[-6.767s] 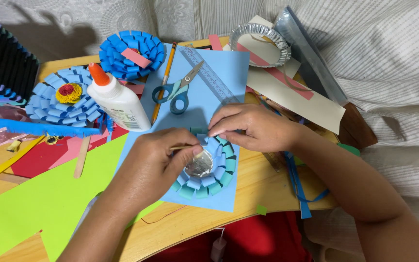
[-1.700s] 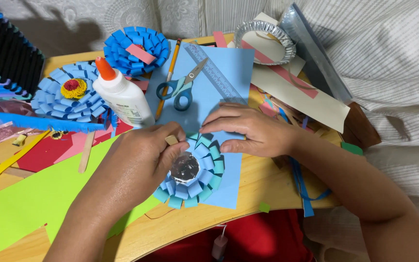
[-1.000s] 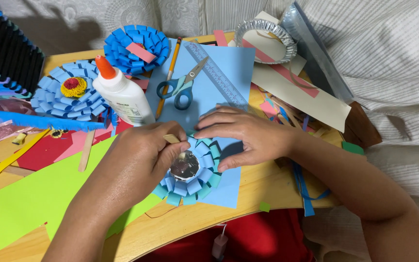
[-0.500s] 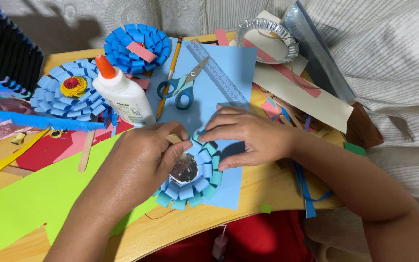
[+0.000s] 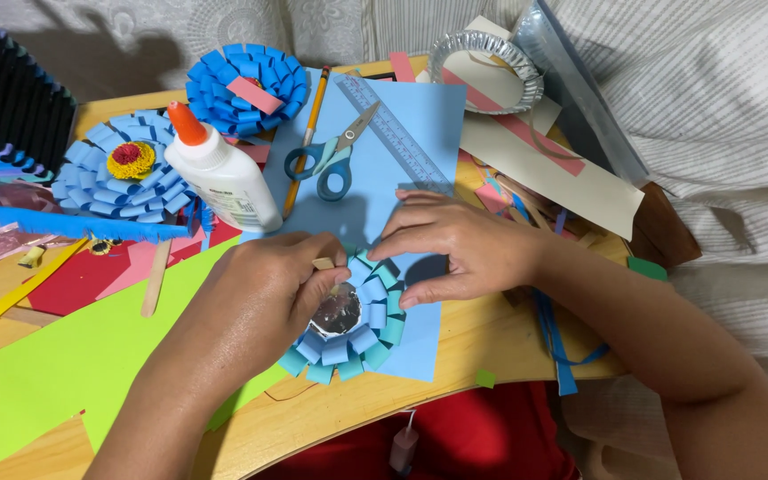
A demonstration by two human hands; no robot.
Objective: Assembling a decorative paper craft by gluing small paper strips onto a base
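Head view: left hand (image 5: 264, 298) pinches a small wooden stick (image 5: 324, 263) at the upper rim of the paper flower (image 5: 348, 324), right hand (image 5: 460, 249) spread flat with fingertips pressing the loops on the flower's upper right. Best handled, I judge, by keeping that right hand firm so the loops don't lift while the stick tucks the next one down, with light pressure only. Flower sits on the blue sheet (image 5: 375, 169) near the table's front edge: teal and blue folded loops ringing a shiny silver centre.
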